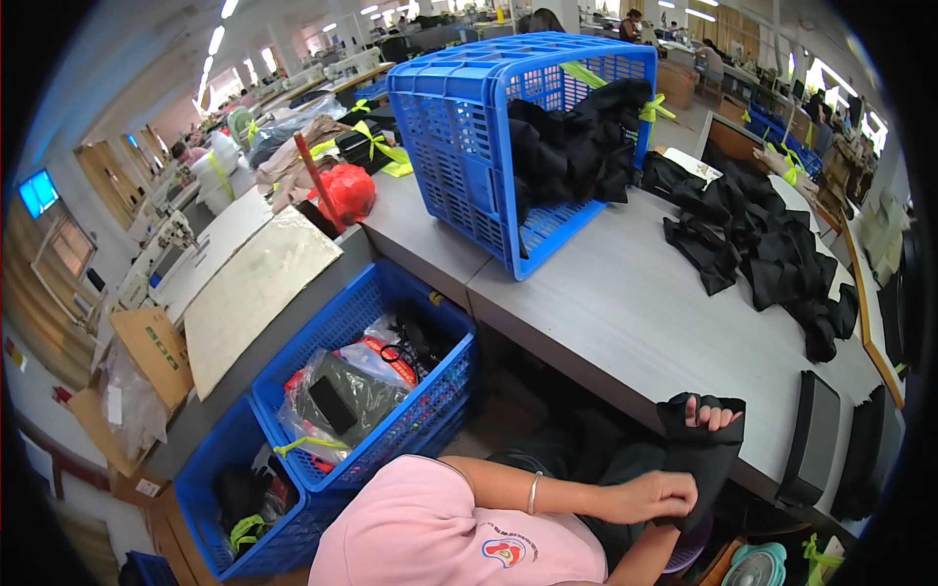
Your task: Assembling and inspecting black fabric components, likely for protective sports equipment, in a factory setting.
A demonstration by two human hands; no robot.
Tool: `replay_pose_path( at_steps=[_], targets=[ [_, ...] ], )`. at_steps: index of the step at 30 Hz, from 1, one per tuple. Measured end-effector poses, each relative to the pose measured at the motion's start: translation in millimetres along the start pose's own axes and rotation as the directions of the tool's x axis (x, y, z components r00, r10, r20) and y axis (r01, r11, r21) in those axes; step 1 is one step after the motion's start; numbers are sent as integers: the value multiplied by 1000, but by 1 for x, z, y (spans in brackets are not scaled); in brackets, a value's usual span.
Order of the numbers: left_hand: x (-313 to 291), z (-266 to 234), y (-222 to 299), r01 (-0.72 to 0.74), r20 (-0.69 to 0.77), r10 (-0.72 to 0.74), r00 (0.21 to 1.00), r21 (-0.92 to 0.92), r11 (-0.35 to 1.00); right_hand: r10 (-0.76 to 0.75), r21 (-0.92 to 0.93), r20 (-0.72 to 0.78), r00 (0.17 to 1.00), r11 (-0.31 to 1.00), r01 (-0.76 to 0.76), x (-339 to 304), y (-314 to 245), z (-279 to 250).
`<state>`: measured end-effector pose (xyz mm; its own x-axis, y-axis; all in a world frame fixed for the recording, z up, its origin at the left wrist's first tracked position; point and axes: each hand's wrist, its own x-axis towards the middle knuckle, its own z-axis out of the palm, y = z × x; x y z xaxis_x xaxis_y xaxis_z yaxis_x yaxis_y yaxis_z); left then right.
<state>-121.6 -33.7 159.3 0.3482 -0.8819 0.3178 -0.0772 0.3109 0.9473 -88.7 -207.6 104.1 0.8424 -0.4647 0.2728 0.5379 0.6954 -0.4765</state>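
A black fabric piece (702,459), shaped like a sleeve, is stretched over my right forearm and hand at the lower right. The curled fingers of my right hand (713,416) show at its upper end, against the cloth; the palm is hidden. My left hand (653,497), a bracelet on its wrist, reaches across and is closed on the lower part of the fabric, near my right wrist. More black fabric pieces (752,234) lie heaped on the grey table (586,293). On it, a blue crate (454,156) lies tipped on its side, black fabric (576,142) spilling toward its opening.
Left of me stand blue crates (362,430) holding bagged goods and a dark phone (333,404). A red bag (347,190) sits by the table's corner. Dark box-like objects (813,435) line the right edge. A small teal fan (757,565) stands low right. People work farther back.
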Motion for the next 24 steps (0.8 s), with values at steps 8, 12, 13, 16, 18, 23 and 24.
replay_pose_path(
  at_steps=[8, 12, 13, 16, 18, 23, 24],
  targets=[
    [14, -31, -6, -75, -291, 133, 947, 202, 977, 5, -319, -46, 999, 947, -20, -77, 18, 26],
    [14, -28, 9, -79, -137, 96, 986, 126, 989, 54, -167, 90, 994, 985, -38, -88, 3, -7],
    [15, -29, 7, -91, -127, 108, 986, 128, 988, -4, -193, 50, 999, 981, 14, -87, 4, -18],
    [26, -35, -12, -136, -375, 188, 908, 161, 977, 49, 76, 8, 999, 996, -50, -75, 11, 8],
    [38, -52, -16, -56, -438, 77, 896, 61, 997, -53, -130, -135, 989, 991, 35, -81, 25, -1],
    [64, -97, -65, 55, -671, 149, 726, 273, 960, 10, -551, -292, 956, 816, -177, -122, 42, 29],
    [66, -112, -76, 103, -737, 177, 652, 317, 943, -25, -880, -166, 986, 455, -137, -124, 38, 90]
  ],
)
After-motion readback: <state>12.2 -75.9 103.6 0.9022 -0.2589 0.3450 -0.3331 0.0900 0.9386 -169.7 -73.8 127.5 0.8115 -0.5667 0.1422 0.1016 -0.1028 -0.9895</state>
